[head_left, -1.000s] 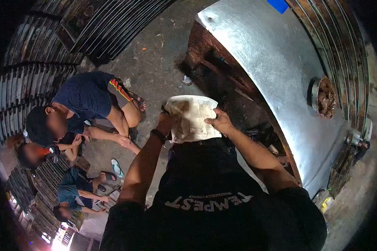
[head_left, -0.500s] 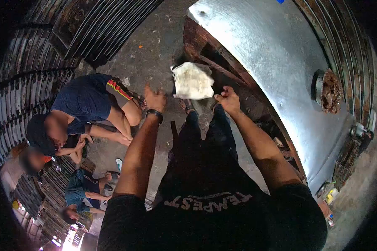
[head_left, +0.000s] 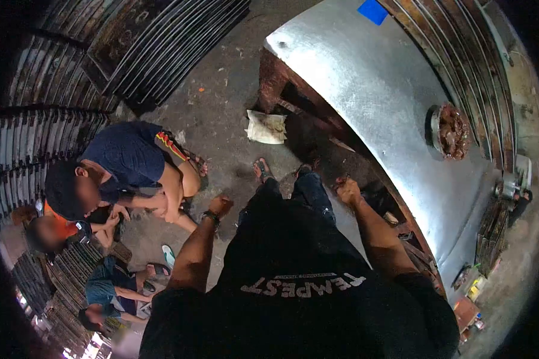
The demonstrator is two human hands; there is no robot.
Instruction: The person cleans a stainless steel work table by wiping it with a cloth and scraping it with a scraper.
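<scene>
A cream-coloured flat piece, like a folded sack or cloth (head_left: 266, 127), lies on the floor ahead of my feet, apart from both hands. My left hand (head_left: 221, 205) hangs to the left of my legs, its fingers curled in with nothing visible in them. It wears a dark band at the wrist. On the other side, my right hand (head_left: 348, 191) hangs near the edge of the metal-topped table (head_left: 365, 90). Its fingers are loosely bent and a little apart, and I see nothing held there.
A round container of brown, glossy stuff (head_left: 452, 133) stands on the table, with a blue square (head_left: 373, 11) at its far end. Stacked metal trays (head_left: 173, 48) line the left and right. Several people sit low at left, one in a navy shirt (head_left: 123, 152). A slipper (head_left: 168, 256) lies nearby.
The cream-coloured piece has dropped from between my hands to the floor. Both hands have come back towards my body and lower, the left one closing from spread fingers.
</scene>
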